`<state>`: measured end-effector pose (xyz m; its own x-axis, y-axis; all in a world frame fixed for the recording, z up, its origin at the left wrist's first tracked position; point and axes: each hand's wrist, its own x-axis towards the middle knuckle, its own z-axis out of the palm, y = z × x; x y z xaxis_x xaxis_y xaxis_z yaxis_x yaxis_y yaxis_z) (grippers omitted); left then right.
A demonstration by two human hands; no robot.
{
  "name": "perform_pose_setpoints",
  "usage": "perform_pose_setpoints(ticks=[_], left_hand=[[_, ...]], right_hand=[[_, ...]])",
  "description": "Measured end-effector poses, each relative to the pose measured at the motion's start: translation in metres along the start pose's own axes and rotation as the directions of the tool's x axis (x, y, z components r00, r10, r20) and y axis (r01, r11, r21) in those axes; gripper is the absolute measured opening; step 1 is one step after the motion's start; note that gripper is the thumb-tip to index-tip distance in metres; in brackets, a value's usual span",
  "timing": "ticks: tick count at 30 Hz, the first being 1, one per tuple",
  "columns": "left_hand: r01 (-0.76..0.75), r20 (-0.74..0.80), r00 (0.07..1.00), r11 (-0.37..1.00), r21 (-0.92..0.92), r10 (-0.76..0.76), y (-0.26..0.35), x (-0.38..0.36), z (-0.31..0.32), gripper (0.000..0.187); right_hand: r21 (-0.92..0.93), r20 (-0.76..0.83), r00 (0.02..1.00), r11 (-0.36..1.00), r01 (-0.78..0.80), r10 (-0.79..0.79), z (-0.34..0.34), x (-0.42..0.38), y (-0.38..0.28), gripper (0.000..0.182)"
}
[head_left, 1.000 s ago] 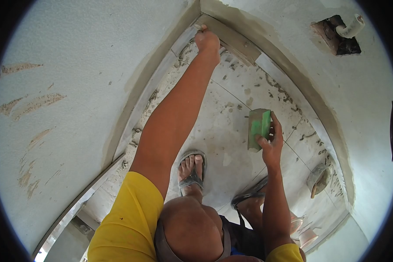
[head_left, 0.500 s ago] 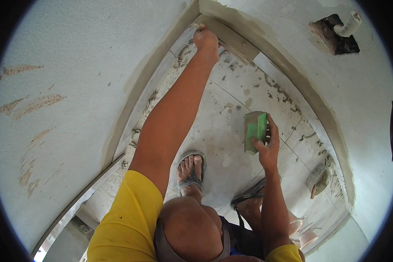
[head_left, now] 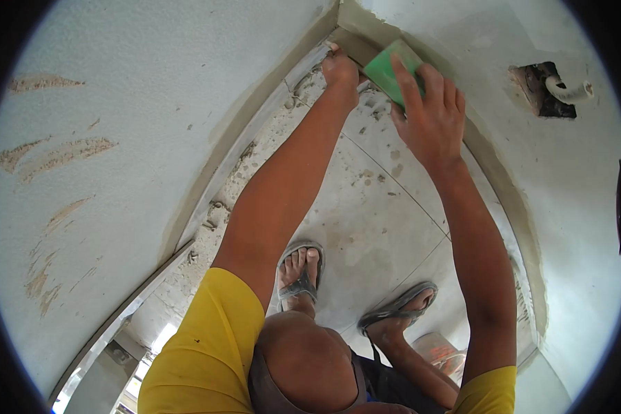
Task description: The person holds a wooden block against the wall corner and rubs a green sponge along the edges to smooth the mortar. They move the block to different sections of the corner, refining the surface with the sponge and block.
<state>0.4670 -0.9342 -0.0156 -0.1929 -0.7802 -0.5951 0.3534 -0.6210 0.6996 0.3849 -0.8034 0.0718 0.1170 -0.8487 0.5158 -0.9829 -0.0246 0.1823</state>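
Your sandalled feet stand on the mortar-smeared tiled floor (head_left: 366,228). Beyond them, your right hand (head_left: 429,117) spreads flat, fingers pressing the green rectangular sponge (head_left: 386,69) against the grey skirting strip (head_left: 355,43). Beside the sponge, your left hand (head_left: 341,70) curls closed at the rough-plastered corner.

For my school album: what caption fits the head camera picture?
Right hand presses a green sponge into the floor corner beside the left hand.

A person seen from above wears a bright yellow short-sleeved shirt (head_left: 207,345), dark shorts (head_left: 386,379) with a strip of blue at the waist, and grey strapped sandals (head_left: 301,270) on both feet. Arms and hands are bare.
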Motion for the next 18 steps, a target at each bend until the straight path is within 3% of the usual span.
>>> perform_pose_setpoints(ticks=[2, 5, 8, 11, 18], left_hand=[[0.008, 0.004, 1.000, 1.000, -0.008, -0.008, -0.001, 0.005, -0.004, 0.044], [0.013, 0.076, 0.997, 1.000, 0.003, -0.013, -0.003, 0.013, -0.011, 0.044], [-0.005, 0.072, 0.997, 0.999, 0.044, 0.002, -0.004, 0.014, -0.012, 0.043], [0.016, 0.064, 0.998, 0.999, 0.035, -0.019, -0.004, 0.010, -0.009, 0.041], [-0.005, 0.056, 0.998, 1.000, 0.014, 0.004, -0.015, -0.010, 0.003, 0.039]], right_hand=[[-0.025, -0.052, 0.997, 0.998, 0.052, -0.054, 0.019, 0.018, -0.004, 0.070], [-0.025, 0.026, 0.999, 0.999, 0.041, -0.040, 0.034, 0.031, -0.011, 0.082], [-0.040, 0.022, 1.000, 0.999, -0.019, 0.020, 0.034, 0.038, -0.015, 0.084], [-0.005, -0.035, 0.997, 0.998, -0.067, 0.067, 0.026, 0.033, -0.015, 0.073], [0.033, 0.045, 0.985, 0.985, -0.169, 0.168, -0.001, -0.003, -0.009, 0.084]])
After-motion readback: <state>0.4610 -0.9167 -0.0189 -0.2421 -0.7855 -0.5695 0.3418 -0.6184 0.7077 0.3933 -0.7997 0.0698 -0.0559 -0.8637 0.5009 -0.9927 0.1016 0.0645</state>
